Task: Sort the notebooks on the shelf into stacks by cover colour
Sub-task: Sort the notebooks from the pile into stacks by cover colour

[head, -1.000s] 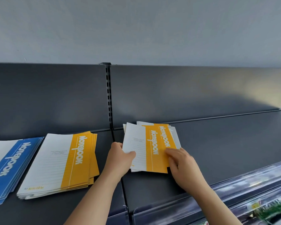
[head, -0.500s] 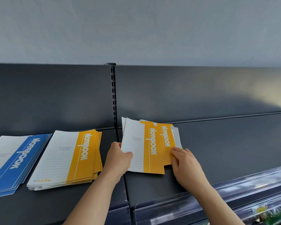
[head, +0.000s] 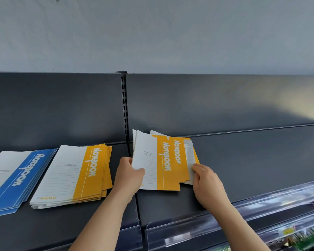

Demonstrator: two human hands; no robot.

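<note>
on shelf [head: 243, 160]: left hand [head: 129, 175], right hand [head: 208, 183] grip yellow "notebook" covers [head: 168, 160]

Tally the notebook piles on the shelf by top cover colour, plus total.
Blue: 1, the left pile
Yellow: 2, the middle pile and the held pile
Total: 3

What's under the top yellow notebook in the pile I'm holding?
Under the top yellow notebook, a second yellow notebook peeks out, then a grey cover at the right hand. Their left parts and any further covers are hidden.
</note>
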